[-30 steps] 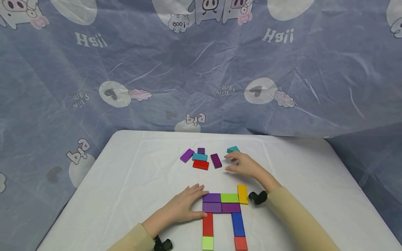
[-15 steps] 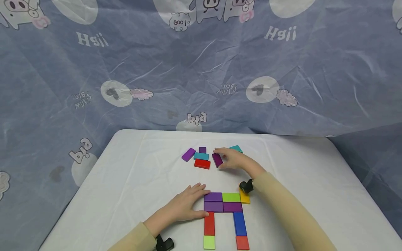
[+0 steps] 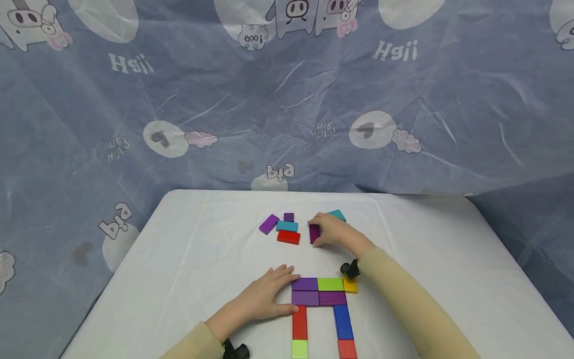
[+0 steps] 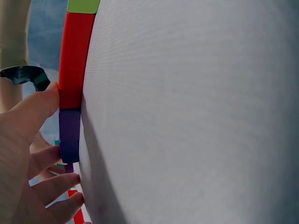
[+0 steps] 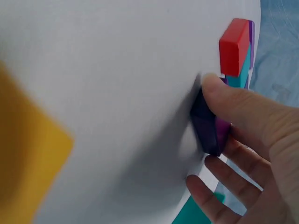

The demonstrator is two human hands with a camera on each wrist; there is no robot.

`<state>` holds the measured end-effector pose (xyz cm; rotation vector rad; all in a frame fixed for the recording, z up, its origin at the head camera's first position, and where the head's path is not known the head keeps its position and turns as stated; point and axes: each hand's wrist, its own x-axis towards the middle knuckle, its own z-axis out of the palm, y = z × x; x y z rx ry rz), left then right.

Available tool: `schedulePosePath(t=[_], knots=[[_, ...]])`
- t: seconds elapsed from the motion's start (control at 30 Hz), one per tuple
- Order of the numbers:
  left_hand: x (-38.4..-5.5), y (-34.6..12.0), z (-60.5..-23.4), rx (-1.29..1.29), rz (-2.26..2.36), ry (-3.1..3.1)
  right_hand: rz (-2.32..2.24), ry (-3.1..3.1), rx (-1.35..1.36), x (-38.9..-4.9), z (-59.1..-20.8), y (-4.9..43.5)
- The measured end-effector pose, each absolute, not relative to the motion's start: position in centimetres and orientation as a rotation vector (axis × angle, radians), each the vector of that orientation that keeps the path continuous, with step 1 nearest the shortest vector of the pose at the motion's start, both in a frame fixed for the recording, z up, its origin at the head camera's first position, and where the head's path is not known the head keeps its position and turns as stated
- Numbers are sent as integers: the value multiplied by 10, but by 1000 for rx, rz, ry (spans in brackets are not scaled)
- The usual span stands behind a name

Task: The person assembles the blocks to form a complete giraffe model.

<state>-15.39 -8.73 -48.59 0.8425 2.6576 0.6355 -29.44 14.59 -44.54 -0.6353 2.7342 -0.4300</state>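
Note:
My right hand pinches a dark purple block between thumb and fingers near the back of the table. In the right wrist view the thumb lies along one side of that purple block. My left hand lies with spread fingers at the left side of a flat block arrangement. Its thumb touches the red block, and a fingertip reaches the upper purple block. The arrangement also has a light green block, a blue block and an orange-red block.
Left of the right hand sit a loose red block, a teal block and two purple ones. Behind the hand is a teal triangular block. A yellow block, partly hidden by the wrist camera, adjoins the arrangement's upper right corner.
My right hand has moved left to the dark purple block and taken hold of it. The block has turned straighter and shifted slightly right. My left hand has stayed in place.

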Motion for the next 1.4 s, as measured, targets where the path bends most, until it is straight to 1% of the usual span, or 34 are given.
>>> schedulePosePath(t=[0.3, 0.63, 1.0, 1.4], knots=[[-153, -87, -485, 846, 638, 2659, -505, 2733, -605, -291, -446, 188], [-152, -90, -486, 846, 653, 2653, -589, 2777, -648, -275, -455, 218], [-152, -91, -486, 866, 654, 2664, -706, 2770, -671, -258, -462, 235], [-152, -91, -485, 878, 669, 2665, -799, 2767, -736, -245, -471, 238]])
